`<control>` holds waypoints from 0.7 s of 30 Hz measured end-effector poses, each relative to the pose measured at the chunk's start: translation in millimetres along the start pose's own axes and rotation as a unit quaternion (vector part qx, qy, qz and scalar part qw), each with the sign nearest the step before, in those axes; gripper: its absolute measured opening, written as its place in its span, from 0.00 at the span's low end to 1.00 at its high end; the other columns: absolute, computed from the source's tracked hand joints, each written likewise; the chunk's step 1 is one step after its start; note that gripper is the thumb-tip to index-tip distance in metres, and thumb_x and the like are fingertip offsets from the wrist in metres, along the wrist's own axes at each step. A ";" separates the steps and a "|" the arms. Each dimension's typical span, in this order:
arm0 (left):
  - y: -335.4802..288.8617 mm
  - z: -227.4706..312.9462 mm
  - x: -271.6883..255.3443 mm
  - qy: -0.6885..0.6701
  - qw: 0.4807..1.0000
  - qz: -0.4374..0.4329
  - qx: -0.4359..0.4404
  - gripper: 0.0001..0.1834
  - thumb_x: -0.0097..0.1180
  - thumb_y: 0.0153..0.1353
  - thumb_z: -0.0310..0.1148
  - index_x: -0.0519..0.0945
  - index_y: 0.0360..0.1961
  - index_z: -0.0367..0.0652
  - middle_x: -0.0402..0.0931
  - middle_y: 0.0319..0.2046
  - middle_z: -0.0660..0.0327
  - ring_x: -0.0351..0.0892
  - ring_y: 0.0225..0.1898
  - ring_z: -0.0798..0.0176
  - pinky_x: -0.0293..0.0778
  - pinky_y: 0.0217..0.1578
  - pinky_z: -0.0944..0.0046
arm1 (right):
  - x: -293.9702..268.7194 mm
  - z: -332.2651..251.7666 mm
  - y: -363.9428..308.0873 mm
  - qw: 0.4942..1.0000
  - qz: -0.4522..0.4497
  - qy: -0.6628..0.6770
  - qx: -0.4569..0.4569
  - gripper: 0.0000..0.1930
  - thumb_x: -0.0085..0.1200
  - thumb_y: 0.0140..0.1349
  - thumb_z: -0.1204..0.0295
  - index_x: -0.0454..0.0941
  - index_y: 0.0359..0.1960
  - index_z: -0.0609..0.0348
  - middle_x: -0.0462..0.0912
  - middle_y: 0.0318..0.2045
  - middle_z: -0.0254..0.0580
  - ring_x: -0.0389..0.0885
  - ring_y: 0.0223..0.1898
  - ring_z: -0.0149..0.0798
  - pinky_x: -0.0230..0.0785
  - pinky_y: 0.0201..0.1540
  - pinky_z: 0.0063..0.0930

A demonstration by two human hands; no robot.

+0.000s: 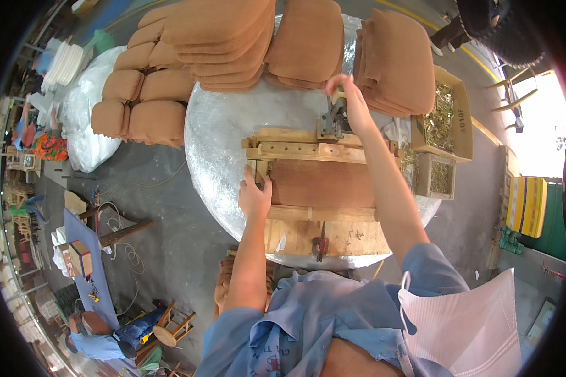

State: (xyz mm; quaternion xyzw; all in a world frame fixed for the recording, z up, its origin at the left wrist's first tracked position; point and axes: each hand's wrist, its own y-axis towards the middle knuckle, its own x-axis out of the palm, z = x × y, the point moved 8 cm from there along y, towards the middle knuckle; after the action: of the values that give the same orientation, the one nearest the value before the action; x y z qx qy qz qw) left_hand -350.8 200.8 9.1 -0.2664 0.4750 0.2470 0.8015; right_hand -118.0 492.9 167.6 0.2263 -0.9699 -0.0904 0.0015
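A wooden clamping frame (289,149) lies before me on the round, film-wrapped table (220,119). Inside it rests a flat brown pad (324,183), partly behind my right forearm. My left hand (255,196) is at the frame's left end, thumb and fingers on either side of the end bar. At the far side, a metal toggle clamp (334,120) is mounted on the frame. My right hand (353,105) is closed around the clamp's lever, with my arm stretched across the frame. A red-handled clamp (321,245) sits on the frame's near board.
Stacks of brown pads (223,38) rise along the table's far side, one stack (396,63) close to my right hand. At the right stand a cardboard box (456,119) and a smaller wooden box (435,176) of metal pieces. A person (500,31) stands far right.
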 end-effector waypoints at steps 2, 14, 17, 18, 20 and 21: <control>1.2 3.5 -1.0 0.004 1.000 -0.016 -0.005 0.45 0.58 0.70 0.57 0.58 0.82 0.53 0.80 0.55 0.43 0.84 0.53 0.37 0.80 0.52 0.41 | -13.0 2.7 -34.7 0.997 0.063 0.035 0.032 0.35 0.27 0.85 0.39 0.73 0.70 0.52 0.75 0.67 0.37 0.71 0.63 0.32 0.67 0.64 0.40; 0.6 -5.6 7.7 -0.001 0.999 -0.032 0.030 0.45 0.54 0.73 0.59 0.54 0.83 0.50 0.75 0.60 0.41 0.80 0.58 0.36 0.81 0.51 0.39 | 89.5 126.5 -409.1 0.910 0.218 0.022 0.351 0.18 0.59 0.78 0.56 0.83 0.49 0.61 0.85 0.34 0.34 0.82 0.36 0.30 0.76 0.40 0.30; 0.3 -11.0 5.4 -0.024 0.998 -0.017 0.048 0.46 0.54 0.73 0.60 0.53 0.83 0.49 0.74 0.59 0.40 0.79 0.57 0.36 0.81 0.51 0.39 | 115.7 123.2 -419.8 0.899 0.255 -0.095 0.343 0.18 0.59 0.76 0.56 0.82 0.42 0.63 0.82 0.28 0.32 0.78 0.30 0.29 0.72 0.34 0.30; 0.8 -13.4 4.7 -0.027 0.999 -0.016 0.044 0.46 0.54 0.73 0.60 0.53 0.83 0.49 0.74 0.59 0.40 0.79 0.57 0.36 0.81 0.50 0.39 | 118.9 121.8 -416.8 0.896 0.267 -0.089 0.344 0.19 0.60 0.76 0.56 0.81 0.39 0.63 0.80 0.27 0.32 0.77 0.30 0.28 0.71 0.34 0.30; -0.3 -12.0 2.0 -0.029 0.998 -0.024 0.049 0.47 0.53 0.73 0.61 0.53 0.83 0.49 0.74 0.60 0.40 0.79 0.57 0.36 0.81 0.50 0.38 | 117.7 115.1 -410.4 0.886 0.296 -0.065 0.351 0.20 0.60 0.76 0.56 0.79 0.35 0.64 0.78 0.25 0.31 0.74 0.29 0.27 0.69 0.32 0.30; -7.3 -17.1 4.4 -0.021 0.998 -0.032 0.048 0.46 0.53 0.73 0.61 0.53 0.83 0.49 0.73 0.60 0.39 0.78 0.58 0.36 0.81 0.51 0.38 | 122.1 108.8 -422.5 0.880 0.306 -0.046 0.359 0.20 0.59 0.76 0.56 0.79 0.34 0.64 0.76 0.24 0.31 0.72 0.28 0.26 0.67 0.32 0.30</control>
State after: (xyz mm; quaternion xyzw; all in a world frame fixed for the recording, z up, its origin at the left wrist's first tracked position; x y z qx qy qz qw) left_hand -355.0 184.8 -0.4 -0.2374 0.4601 0.2034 0.8310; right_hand -47.0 86.0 -18.4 -0.1014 -0.9556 0.2590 -0.0970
